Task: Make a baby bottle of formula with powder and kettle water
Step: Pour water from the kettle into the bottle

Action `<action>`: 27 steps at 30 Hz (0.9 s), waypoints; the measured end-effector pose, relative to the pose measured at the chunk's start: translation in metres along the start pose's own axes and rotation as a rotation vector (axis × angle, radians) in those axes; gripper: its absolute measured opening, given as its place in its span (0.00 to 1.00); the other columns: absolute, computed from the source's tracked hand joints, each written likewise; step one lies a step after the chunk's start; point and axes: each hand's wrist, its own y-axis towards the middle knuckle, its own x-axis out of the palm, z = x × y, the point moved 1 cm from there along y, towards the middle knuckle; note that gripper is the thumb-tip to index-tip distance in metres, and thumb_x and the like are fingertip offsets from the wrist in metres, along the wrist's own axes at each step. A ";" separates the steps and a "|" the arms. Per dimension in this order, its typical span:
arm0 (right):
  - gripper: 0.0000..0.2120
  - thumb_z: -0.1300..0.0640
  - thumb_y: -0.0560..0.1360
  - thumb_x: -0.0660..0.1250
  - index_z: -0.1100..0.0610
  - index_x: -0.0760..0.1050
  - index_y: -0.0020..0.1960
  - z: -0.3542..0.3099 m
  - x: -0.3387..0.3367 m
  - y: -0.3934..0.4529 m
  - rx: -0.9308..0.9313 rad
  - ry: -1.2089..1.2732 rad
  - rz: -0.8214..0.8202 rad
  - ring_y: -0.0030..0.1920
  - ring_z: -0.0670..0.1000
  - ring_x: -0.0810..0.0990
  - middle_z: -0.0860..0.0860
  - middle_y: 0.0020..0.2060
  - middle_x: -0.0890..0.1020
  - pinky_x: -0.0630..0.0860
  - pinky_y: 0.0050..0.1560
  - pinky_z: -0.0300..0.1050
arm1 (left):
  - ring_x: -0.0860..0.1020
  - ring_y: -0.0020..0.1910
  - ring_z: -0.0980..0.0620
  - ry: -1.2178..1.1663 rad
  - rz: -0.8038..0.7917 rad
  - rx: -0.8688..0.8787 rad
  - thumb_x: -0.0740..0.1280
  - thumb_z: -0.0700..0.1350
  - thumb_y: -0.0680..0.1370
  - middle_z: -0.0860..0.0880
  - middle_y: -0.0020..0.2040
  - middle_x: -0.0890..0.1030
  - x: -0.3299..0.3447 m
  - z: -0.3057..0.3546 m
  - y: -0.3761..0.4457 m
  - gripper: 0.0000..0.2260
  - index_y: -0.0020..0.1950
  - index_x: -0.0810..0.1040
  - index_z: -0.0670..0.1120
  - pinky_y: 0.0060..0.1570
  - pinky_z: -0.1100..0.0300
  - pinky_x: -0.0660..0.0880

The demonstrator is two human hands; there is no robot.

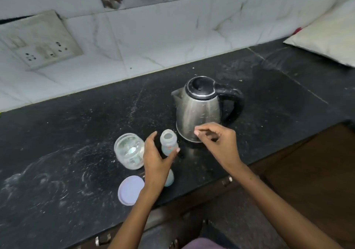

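Left hand point(156, 159) is spread in a wide C around the baby bottle point(169, 142), thumb tip at the bottle's right side, fingers raised on its left; actual contact cannot be confirmed, so no firm grip is seen. Right hand point(218, 143) is held above the tabletop point(76, 133) just in front of the kettle point(199, 108), thumb and index pinched narrow, other fingers curled under. Whether something small is pinched between them cannot be told.

The baby bottle is upright, uncapped, mouth open; its contents cannot be made out through the cloudy wall. It stands between the glass jar point(129, 150) and the kettle base, near both. The glass jar is uncapped, tilted in view by the wide lens, with some pale residue or powder seen inside; amount unclear. A lilac lid point(129, 190) is laid flat on the tabletop near the front edge, just in front of the jar. A pale teal piece point(170, 177), likely the bottle cap, is partly hidden behind the left wrist.

The steel kettle is closed, black lid down, spout to the left, black handle to the right. The dark tabletop is dusted with white smears. A socket plate point(40, 39) is seen on the tiled wall, a cream-coloured cushion-like object point(326, 37) far right.
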 end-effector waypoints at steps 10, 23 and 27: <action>0.13 0.57 0.73 0.74 0.61 0.81 0.56 0.044 -0.074 0.088 -0.474 -0.414 0.079 0.53 0.52 0.74 0.57 0.52 0.78 0.74 0.56 0.44 | 0.78 0.47 0.51 0.056 0.177 -0.146 0.82 0.44 0.61 0.53 0.48 0.79 0.043 -0.011 0.019 0.28 0.55 0.72 0.49 0.43 0.67 0.71; 0.27 0.50 0.67 0.77 0.58 0.77 0.63 0.071 -0.077 0.127 -0.237 0.146 -0.274 0.49 0.40 0.83 0.42 0.52 0.82 0.77 0.53 0.33 | 0.80 0.47 0.59 0.039 0.271 -0.252 0.82 0.40 0.61 0.56 0.46 0.82 0.048 -0.007 0.018 0.25 0.53 0.76 0.49 0.42 0.68 0.76; 0.27 0.52 0.65 0.79 0.59 0.79 0.61 0.072 -0.074 0.131 -0.240 0.219 -0.253 0.51 0.42 0.84 0.44 0.53 0.84 0.78 0.54 0.36 | 0.79 0.49 0.60 0.004 0.295 -0.266 0.83 0.40 0.59 0.55 0.49 0.81 0.046 -0.003 0.018 0.31 0.57 0.72 0.47 0.49 0.60 0.76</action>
